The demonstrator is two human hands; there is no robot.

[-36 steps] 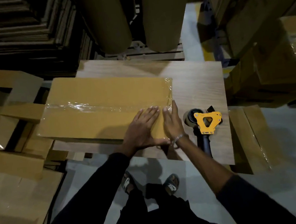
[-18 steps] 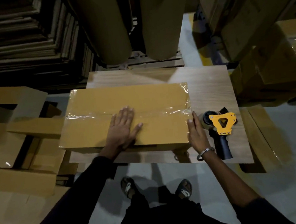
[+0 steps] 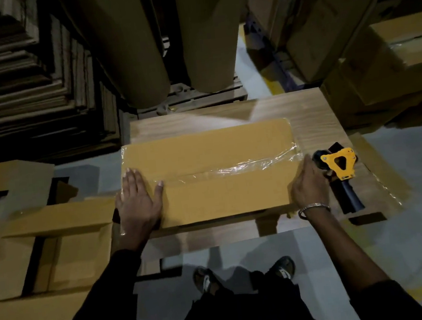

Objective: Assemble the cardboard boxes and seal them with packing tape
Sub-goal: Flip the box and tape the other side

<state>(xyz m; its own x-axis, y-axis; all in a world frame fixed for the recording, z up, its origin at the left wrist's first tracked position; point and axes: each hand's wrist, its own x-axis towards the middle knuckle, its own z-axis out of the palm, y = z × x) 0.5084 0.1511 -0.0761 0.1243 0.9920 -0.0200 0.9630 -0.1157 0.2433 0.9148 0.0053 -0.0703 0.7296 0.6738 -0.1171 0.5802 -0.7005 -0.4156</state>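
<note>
A closed brown cardboard box [image 3: 220, 192] lies on a small wooden table [image 3: 311, 114], with a strip of clear packing tape [image 3: 231, 169] along its middle seam. My left hand [image 3: 137, 200] presses flat on the box's left end, fingers straight over the tape. At the box's right end my right hand [image 3: 308, 186] rests with straight fingers against the edge. A yellow and dark tape dispenser [image 3: 340, 170] lies on the table just right of that hand, untouched.
Open and flat cardboard boxes [image 3: 46, 227] cover the floor at left. Stacked flat cardboard [image 3: 18, 101] and two big brown rolls [image 3: 127, 51] stand behind the table. More boxes [image 3: 387, 52] pile up at right. My feet [image 3: 241, 275] stand on grey floor.
My left hand has slid left along the taped seam from the right end to the left end. My right hand stays at the right edge. The view has shifted.
</note>
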